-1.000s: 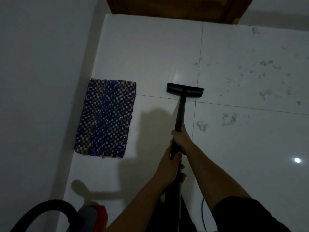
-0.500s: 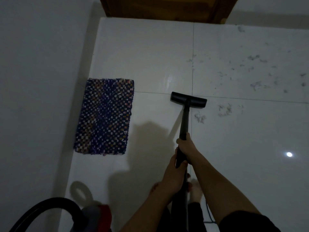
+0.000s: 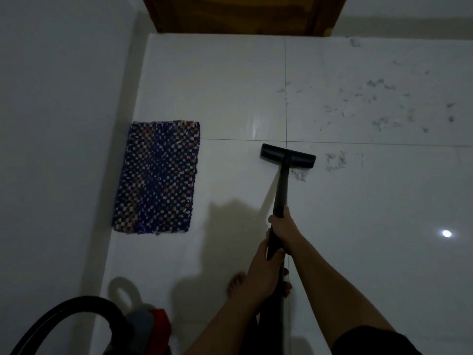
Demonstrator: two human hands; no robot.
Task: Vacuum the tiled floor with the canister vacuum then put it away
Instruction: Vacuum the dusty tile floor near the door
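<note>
A black vacuum wand [image 3: 281, 190] runs from my hands down to its flat floor head [image 3: 288, 158], which rests on the white tiled floor [image 3: 217, 85] just below a grout crossing. My right hand [image 3: 282, 230] grips the wand higher up the tube, and my left hand [image 3: 265, 275] grips it just behind. A small clump of dust [image 3: 299, 176] lies right behind the head. The red and grey canister [image 3: 151, 326] with its black hose [image 3: 69, 312] sits at the bottom left.
A blue checkered mat [image 3: 156, 176] lies left of the head, against the white wall [image 3: 58, 149]. Scattered dust and hair [image 3: 384, 108] covers the tiles at the right. A wooden door [image 3: 243, 14] stands at the top. My bare foot [image 3: 236, 284] is under my hands.
The floor head has been drawn back toward me and slightly right, from the grout line onto the nearer tile. The dust clump that lay behind and to the right of the head now lies right behind it.
</note>
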